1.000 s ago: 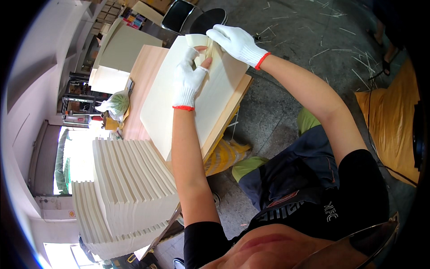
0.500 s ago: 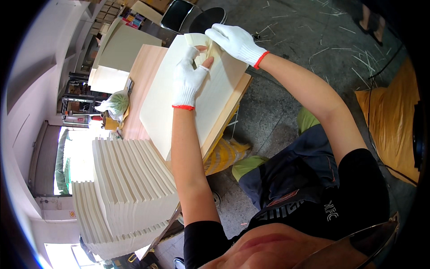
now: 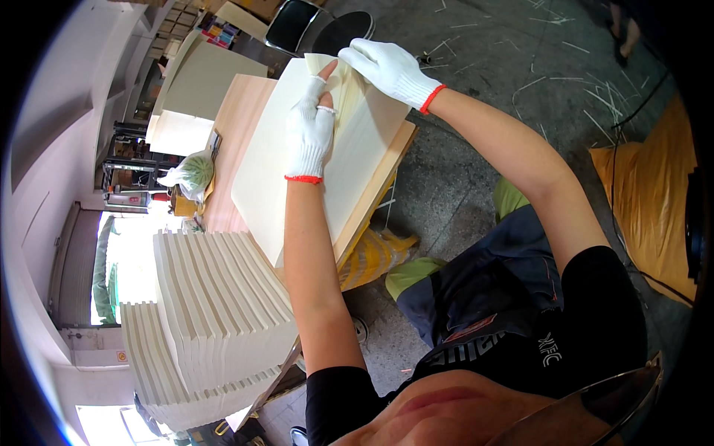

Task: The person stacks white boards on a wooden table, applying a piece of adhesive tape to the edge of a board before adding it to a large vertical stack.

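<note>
A large pale wooden panel (image 3: 271,160) lies tilted on the workbench, with a thin, creased, pale yellow sheet (image 3: 348,93) over its far end. My left hand (image 3: 309,137), in a white knit glove with a red cuff and bare thumb and fingertip, rests on the panel beside the sheet. Its thumb and forefinger are stretched out and apart; the other fingers are hidden. At the panel's far right corner, my right hand (image 3: 390,70), in a matching glove, has its fingers bent together over the sheet's edge. The right thumb is hidden.
Curved white boards stand in a thick stack (image 3: 216,297) at the left. A bag of greenery (image 3: 195,172) sits on the pinkish tabletop (image 3: 238,126). Beyond are a black chair (image 3: 294,26) and a round stool (image 3: 346,33). White strips litter the floor; an orange cover (image 3: 647,208) is at right.
My left thumb and forefinger have come away from the crease and shifted left, with the forefinger straightened. More of the yellow sheet shows. My right hand has moved slightly left.
</note>
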### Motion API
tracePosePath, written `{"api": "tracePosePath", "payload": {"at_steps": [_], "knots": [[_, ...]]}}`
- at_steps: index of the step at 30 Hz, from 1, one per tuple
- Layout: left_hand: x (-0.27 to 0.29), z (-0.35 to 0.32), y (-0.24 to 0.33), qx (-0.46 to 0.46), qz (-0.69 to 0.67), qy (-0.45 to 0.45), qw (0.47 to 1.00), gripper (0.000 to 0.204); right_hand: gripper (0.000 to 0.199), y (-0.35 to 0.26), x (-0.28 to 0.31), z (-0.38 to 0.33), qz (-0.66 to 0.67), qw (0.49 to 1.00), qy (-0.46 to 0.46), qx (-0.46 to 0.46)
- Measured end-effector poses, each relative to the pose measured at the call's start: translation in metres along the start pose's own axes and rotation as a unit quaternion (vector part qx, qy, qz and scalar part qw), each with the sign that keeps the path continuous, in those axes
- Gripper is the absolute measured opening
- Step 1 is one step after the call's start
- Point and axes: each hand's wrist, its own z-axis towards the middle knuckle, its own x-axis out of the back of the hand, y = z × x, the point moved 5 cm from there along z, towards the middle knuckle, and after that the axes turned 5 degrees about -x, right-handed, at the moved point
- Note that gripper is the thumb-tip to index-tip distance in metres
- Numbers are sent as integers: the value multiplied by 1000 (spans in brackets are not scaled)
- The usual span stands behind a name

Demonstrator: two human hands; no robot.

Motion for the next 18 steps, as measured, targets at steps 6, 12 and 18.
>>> {"api": "tracePosePath", "payload": {"at_steps": [6, 12, 18], "knots": [[1, 1, -5, -9, 76, -21, 997, 26, 47, 1, 0, 0, -8, 1000, -4, -3], [1, 2, 0, 7, 80, -14, 997, 28, 49, -1, 1, 0, 3, 1000, -7, 0], [2, 2, -4, 8, 16, 16, 1000, 23, 49, -2, 2, 1, -8, 1000, -26, -9]]}}
